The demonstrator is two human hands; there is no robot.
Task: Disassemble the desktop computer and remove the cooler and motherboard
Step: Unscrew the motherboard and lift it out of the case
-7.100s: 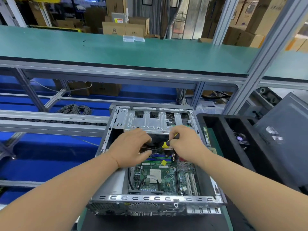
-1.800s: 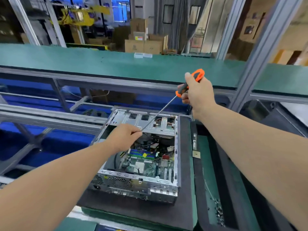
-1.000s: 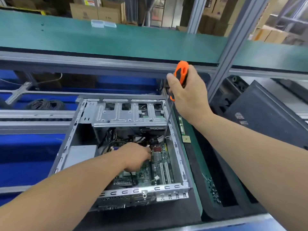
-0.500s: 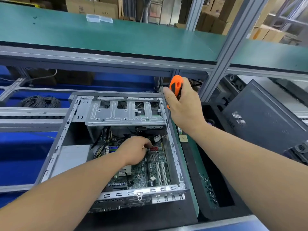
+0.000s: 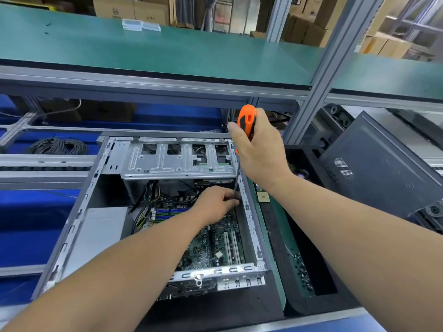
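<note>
Screwdriver (image 5: pixel 247 122) — gripped upright by right hand (image 5: pixel 260 152); shaft guided by left hand's (image 5: pixel 215 204) pinching fingers. Tip is best seated squarely before motherboard (image 5: pixel 215 243) screw is turned.

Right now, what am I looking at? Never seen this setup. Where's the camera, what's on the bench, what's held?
No robot here: a person works bare-handed, filmed by one wide-angle camera on their head, looking down. On the bench lies an open desktop computer case with its green motherboard exposed. The right hand grips an orange-handled screwdriver, shaft pointing down into the case. The left hand reaches inside and pinches near the shaft's tip. To the right, a black tray holds loose screws.
</note>
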